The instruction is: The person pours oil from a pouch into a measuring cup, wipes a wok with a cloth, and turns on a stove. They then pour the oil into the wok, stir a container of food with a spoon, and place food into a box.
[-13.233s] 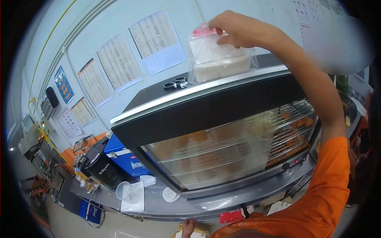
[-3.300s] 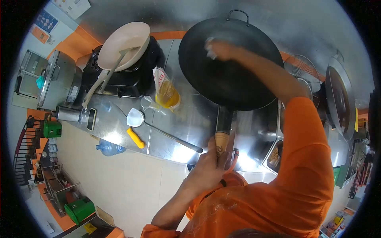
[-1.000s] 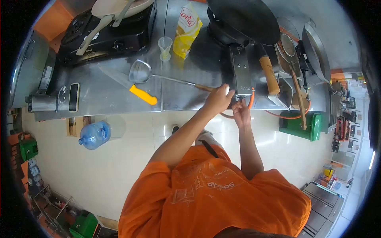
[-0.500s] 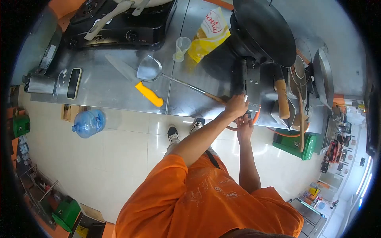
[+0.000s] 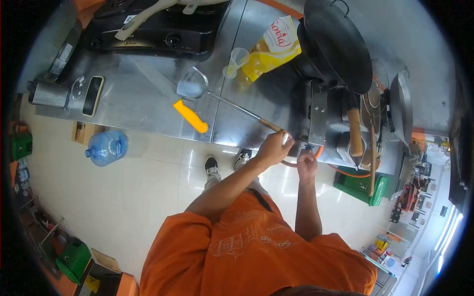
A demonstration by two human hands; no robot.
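Note:
My left hand [image 5: 272, 150] is closed around a small white object [image 5: 285, 138], mostly hidden by the fingers, and sits right by the wooden end of a long-handled spatula [image 5: 237, 106]. My right hand [image 5: 306, 166] has its fingers pinched at the dark knob [image 5: 308, 147] on the front of a metal gas burner [image 5: 317, 116]. An orange hose [image 5: 320, 151] runs beside that knob. On the burner rests a large black wok [image 5: 338, 44], tilted, with a wooden handle [image 5: 354, 130]. Left of the spatula lies a knife with a yellow handle [image 5: 190, 116].
A yellow bag [image 5: 274, 48] stands near clear plastic cups [image 5: 236, 61] behind the spatula. At the back left is a black stove [image 5: 153, 42]; a phone [image 5: 93, 95] lies near the front edge. A water jug [image 5: 107, 148] and green bin [image 5: 362, 184] are below.
My left hand has moved left, away from the burner's front, carrying the small white object. My right hand stays near the knob, slightly lower. The view has shifted a little.

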